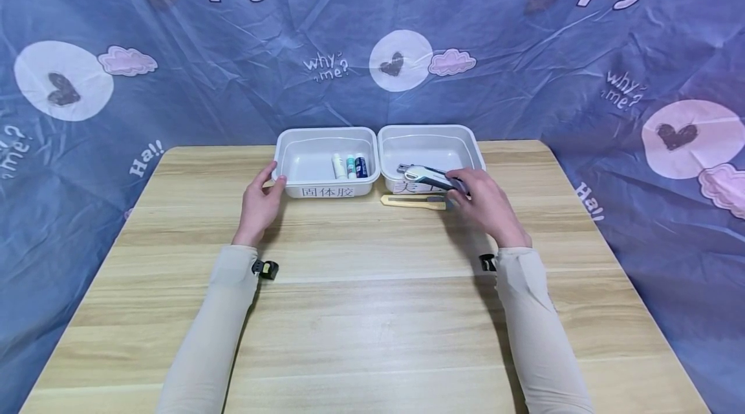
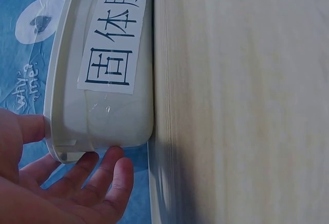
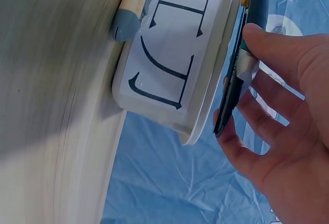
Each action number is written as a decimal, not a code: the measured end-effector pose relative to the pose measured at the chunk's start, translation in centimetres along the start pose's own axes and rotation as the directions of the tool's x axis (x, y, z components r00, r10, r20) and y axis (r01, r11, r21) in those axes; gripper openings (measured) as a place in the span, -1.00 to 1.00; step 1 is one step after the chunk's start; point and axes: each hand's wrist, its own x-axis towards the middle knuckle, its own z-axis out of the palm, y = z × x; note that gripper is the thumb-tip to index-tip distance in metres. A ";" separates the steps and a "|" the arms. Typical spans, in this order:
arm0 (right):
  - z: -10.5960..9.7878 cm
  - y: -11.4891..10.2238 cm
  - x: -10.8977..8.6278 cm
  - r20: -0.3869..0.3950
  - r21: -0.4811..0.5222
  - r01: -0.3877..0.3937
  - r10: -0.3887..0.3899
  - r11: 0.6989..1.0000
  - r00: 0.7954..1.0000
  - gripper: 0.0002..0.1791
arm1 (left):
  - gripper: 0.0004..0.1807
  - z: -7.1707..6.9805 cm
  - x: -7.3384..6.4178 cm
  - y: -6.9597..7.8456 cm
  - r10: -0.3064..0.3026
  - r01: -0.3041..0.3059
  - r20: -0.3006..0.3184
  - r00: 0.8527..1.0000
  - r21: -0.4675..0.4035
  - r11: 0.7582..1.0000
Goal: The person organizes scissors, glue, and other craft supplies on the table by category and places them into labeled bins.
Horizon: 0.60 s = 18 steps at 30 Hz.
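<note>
My right hand (image 1: 485,207) holds a white and dark teal utility knife (image 1: 427,176) over the front rim of the right white plastic bin (image 1: 474,149). In the right wrist view, thumb and fingertips pinch the knife (image 3: 241,70). A yellow utility knife (image 1: 407,202) with a grey end lies on the table before that bin. My left hand (image 1: 259,207) grips the near left corner of the left white plastic bin (image 1: 291,189), thumb against its rim (image 2: 49,126) and fingers at its end wall. Three glue sticks (image 1: 351,167) stand or lean inside the left bin; which, I cannot tell.
Both bins stand side by side at the back edge of the wooden table (image 1: 372,323), with paper labels (image 1: 328,192) on their fronts. A small silver and dark end (image 1: 401,168) shows behind the held knife. A blue printed cloth (image 1: 326,13) hangs behind.
</note>
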 end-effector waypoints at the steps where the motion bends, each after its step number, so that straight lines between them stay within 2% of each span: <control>1: 0.0 0.1 0.0 -0.006 -0.003 0.001 -0.001 1.000 1.000 -0.60 | -0.40 0.0 0.0 0.0 0.003 -0.003 -0.001 1.000 0.001 1.000; 11: -0.5 0.7 -0.2 -0.075 -0.046 -0.021 0.017 0.999 0.997 -0.65 | -0.40 0.0 0.0 0.0 -0.012 0.012 0.000 1.000 0.000 1.000; 18: -0.6 0.7 -0.1 -0.093 -0.050 -0.040 0.035 0.998 0.995 -0.67 | -0.40 0.0 0.1 0.0 -0.009 0.009 -0.003 1.000 -0.003 1.000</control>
